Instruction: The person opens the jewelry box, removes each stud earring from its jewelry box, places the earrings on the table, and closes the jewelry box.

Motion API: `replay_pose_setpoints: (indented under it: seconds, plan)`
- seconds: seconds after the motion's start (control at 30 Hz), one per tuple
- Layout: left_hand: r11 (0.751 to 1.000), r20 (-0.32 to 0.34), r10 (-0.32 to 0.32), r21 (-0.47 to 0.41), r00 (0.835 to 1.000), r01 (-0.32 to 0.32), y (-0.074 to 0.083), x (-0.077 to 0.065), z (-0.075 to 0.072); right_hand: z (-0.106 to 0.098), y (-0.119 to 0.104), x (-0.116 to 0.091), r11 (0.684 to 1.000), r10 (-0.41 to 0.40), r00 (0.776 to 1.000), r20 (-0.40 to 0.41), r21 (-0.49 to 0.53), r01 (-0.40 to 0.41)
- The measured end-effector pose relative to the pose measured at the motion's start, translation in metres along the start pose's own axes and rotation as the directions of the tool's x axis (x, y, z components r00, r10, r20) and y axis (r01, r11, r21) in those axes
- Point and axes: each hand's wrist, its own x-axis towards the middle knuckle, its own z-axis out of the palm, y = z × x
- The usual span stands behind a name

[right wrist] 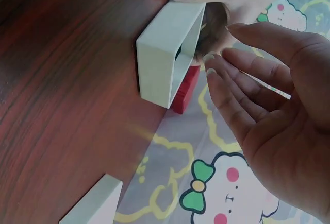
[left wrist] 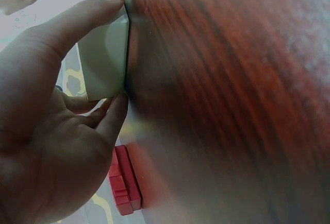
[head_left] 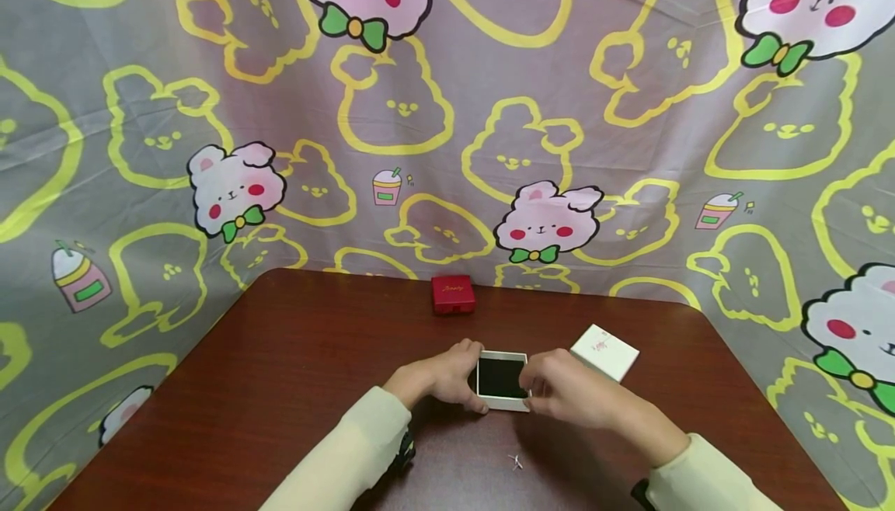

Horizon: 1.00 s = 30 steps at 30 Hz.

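My left hand (head_left: 454, 375) grips a lidless white box (head_left: 505, 402) by its left side, thumb at the near edge and fingers at the far one. Inside the box is a black lining (head_left: 499, 378). In the left wrist view, thumb and fingertips press on the box's white wall (left wrist: 105, 62). My right hand (head_left: 573, 389) is at the box's right edge. The right wrist view shows its fingers loosely bent, with the thumb apart from them. A thin white strip with coloured specks (right wrist: 276, 91) shows by those fingers; whether it is held I cannot tell.
A white lid-like square piece (head_left: 605, 352) with red marks lies behind my right hand. Farther back on the brown table (head_left: 336, 340) stands a red box (head_left: 453, 294). A tiny white tangled piece (head_left: 516, 462) lies nearer me. Patterned cloth (head_left: 433, 161) hangs behind the table.
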Motion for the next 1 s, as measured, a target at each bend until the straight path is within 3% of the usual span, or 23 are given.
replay_pose_setpoints:
  seconds: [0.63,1.0]
  plan:
    - [1.0,0.001,-0.002,0.014,1.0,0.002,-0.002,0.002,0.001,-0.004,0.022,-0.003,0.995,0.078,0.997,-0.024,-0.056,-0.079]
    - [1.0,0.007,-0.007,0.008,1.0,0.007,-0.002,0.001,0.002,-0.007,0.043,-0.009,0.982,0.163,0.986,-0.033,-0.096,-0.166]
